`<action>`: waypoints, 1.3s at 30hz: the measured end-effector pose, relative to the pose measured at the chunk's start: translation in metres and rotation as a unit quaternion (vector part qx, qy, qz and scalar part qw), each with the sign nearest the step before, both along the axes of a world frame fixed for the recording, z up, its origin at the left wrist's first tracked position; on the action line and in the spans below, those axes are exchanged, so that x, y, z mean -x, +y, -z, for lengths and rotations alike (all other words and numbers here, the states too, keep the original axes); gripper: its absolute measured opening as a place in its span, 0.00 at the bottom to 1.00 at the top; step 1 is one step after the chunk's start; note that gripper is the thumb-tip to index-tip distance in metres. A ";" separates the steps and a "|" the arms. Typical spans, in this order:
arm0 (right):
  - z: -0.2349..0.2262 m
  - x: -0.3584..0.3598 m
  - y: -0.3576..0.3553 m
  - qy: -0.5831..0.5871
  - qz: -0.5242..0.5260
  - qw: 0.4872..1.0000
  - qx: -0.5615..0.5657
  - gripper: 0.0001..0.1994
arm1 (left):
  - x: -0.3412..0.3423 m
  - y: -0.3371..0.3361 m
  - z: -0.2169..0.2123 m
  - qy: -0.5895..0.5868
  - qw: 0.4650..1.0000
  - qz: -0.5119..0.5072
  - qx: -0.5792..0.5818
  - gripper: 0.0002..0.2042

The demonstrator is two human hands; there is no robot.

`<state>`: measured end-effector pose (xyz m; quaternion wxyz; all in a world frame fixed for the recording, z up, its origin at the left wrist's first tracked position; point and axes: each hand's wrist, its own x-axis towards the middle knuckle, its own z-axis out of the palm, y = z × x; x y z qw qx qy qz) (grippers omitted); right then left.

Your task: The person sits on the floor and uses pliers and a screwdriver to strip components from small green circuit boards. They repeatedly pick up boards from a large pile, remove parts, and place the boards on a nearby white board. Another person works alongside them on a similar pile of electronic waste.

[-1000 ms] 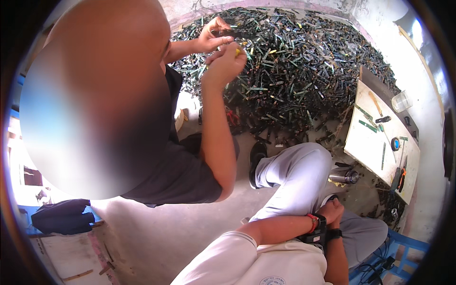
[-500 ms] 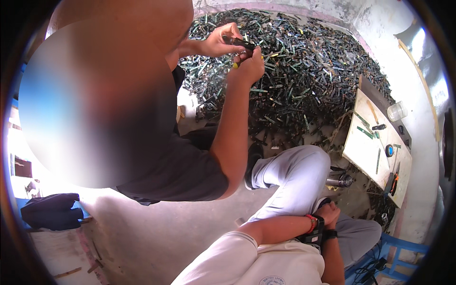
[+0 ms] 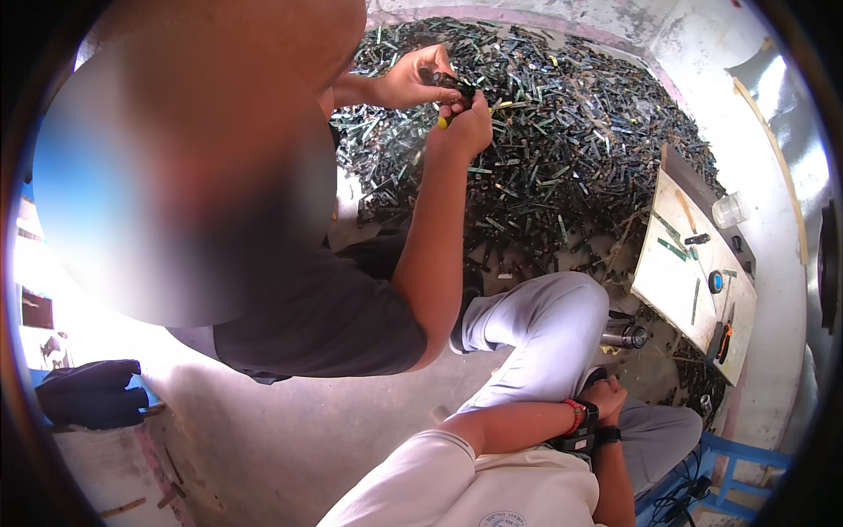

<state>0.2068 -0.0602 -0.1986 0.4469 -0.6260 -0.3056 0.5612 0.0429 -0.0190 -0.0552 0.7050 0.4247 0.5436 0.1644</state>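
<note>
My left hand (image 3: 599,393) and my right hand (image 3: 614,407) rest together in my lap, fingers curled in and folded against each other. No object shows in them, though the inner fingers are hidden. A red bead bracelet (image 3: 576,415) and a black wrist device (image 3: 580,439) are on my left wrist; a black strap (image 3: 608,435) circles the right one. At my left, a co-worker in a dark shirt holds a small dark piece (image 3: 443,83) between both hands, with a yellow-ended item (image 3: 443,122) in the nearer hand.
A large heap of dark and green strips (image 3: 562,132) covers the floor ahead. On the right, a white board (image 3: 676,294) carries strips, a blue-centred roll (image 3: 716,281) and orange-handled pliers (image 3: 725,342). A metal flask (image 3: 625,335) lies near my knee; a clear jar (image 3: 730,210) stands behind.
The co-worker's hands have shifted slightly, and the dark piece in them is turned differently. My folded hands have stayed in place. The whole view has moved a little.
</note>
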 end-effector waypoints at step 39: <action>-0.015 0.018 0.004 -0.192 -0.045 0.980 -0.002 0.13 | -0.030 -0.011 0.055 0.011 1.000 -0.012 -0.026 0.28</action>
